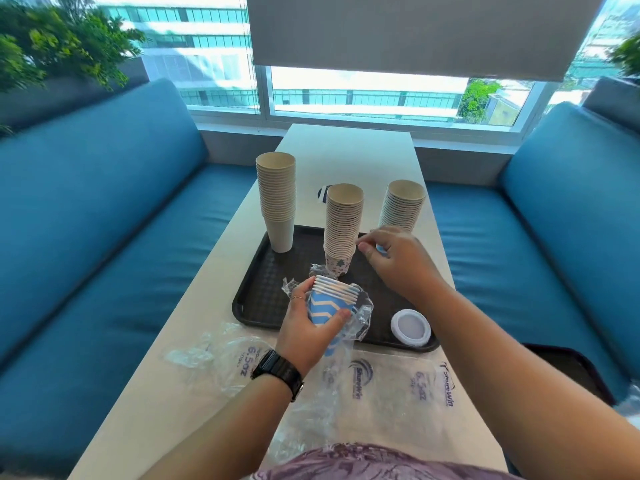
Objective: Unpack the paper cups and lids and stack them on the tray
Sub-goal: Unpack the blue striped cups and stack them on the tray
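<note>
My left hand (304, 323) grips a short stack of blue zigzag paper cups (330, 299), still partly in its clear plastic sleeve (360, 318), above the near part of the dark tray (259, 299). My right hand (391, 258) hovers beside the middle cup stack (343, 230), with its fingers curled near a small blue thing that I cannot make out. A tall plain stack (277, 199) stands at the tray's far left. A third stack (403, 206) rises behind my right hand. A white lid (411, 328) lies at the tray's near right corner.
Empty clear plastic bags with printing (398, 386) lie on the white table (346, 147) in front of the tray, with another bag (214, 355) at the left. Blue sofas (86, 237) flank the narrow table. A second dark tray (568, 368) sits on the right seat.
</note>
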{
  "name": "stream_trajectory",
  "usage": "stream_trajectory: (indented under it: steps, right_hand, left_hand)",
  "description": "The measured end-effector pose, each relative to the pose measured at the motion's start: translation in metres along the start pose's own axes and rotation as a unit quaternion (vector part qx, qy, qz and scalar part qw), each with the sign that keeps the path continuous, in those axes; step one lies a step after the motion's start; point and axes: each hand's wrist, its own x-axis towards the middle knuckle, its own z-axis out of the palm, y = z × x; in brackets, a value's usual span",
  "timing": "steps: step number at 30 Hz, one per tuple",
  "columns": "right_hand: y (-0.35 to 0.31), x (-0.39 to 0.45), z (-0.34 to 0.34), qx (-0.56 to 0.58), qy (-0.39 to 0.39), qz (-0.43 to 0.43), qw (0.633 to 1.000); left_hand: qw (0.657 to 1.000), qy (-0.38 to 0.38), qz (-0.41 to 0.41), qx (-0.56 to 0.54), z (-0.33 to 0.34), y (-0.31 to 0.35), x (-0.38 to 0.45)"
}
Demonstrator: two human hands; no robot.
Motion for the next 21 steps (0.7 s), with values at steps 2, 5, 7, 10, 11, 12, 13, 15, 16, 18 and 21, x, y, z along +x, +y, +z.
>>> stream_trajectory:
  steps: [2, 5, 7, 10, 11, 12, 13, 15, 16, 18, 21]
  right_hand:
    - [-0.006, -0.011, 0.006, 0.027, -0.04, 0.011, 0.999]
    - [-0.01, -0.023, 0.013, 0.068, -0.089, 0.037, 0.993]
    - [-0.009, -0.03, 0.015, 0.1, -0.121, 0.058, 0.986]
    - [-0.008, -0.037, 0.018, 0.14, -0.159, 0.079, 0.974]
    - [-0.009, -0.039, 0.018, 0.147, -0.164, 0.082, 0.972]
    - [-0.01, -0.039, 0.018, 0.15, -0.164, 0.084, 0.971]
    - [-0.011, -0.04, 0.018, 0.152, -0.162, 0.085, 0.971]
    - [-0.012, -0.039, 0.018, 0.16, -0.16, 0.09, 0.97]
    - [-0.013, -0.038, 0.018, 0.164, -0.162, 0.093, 0.969]
    - [-0.013, -0.036, 0.017, 0.165, -0.163, 0.097, 0.968]
    - [-0.013, -0.034, 0.016, 0.162, -0.159, 0.096, 0.969]
  left_hand:
    - [1.0, -0.002, 0.001, -0.001, -0.001, 0.002, -0.001]
    - [1.0, 0.001, 0.005, -0.007, 0.0, 0.003, -0.002]
    - [1.0, 0.001, 0.008, -0.006, 0.0, 0.003, -0.002]
    - [1.0, -0.005, 0.012, 0.0, 0.0, 0.004, -0.002]
    - [1.0, -0.007, 0.013, 0.005, 0.0, 0.005, -0.002]
    - [1.0, -0.01, 0.013, 0.009, 0.0, 0.005, -0.002]
    - [1.0, -0.012, 0.014, 0.01, 0.0, 0.006, -0.002]
    - [1.0, -0.017, 0.014, 0.007, 0.0, 0.006, -0.003]
    - [1.0, -0.019, 0.013, 0.005, 0.0, 0.007, -0.003]
    - [1.0, -0.02, 0.01, 0.006, 0.0, 0.007, -0.004]
    - [1.0, -0.013, 0.015, 0.018, -0.001, 0.007, -0.004]
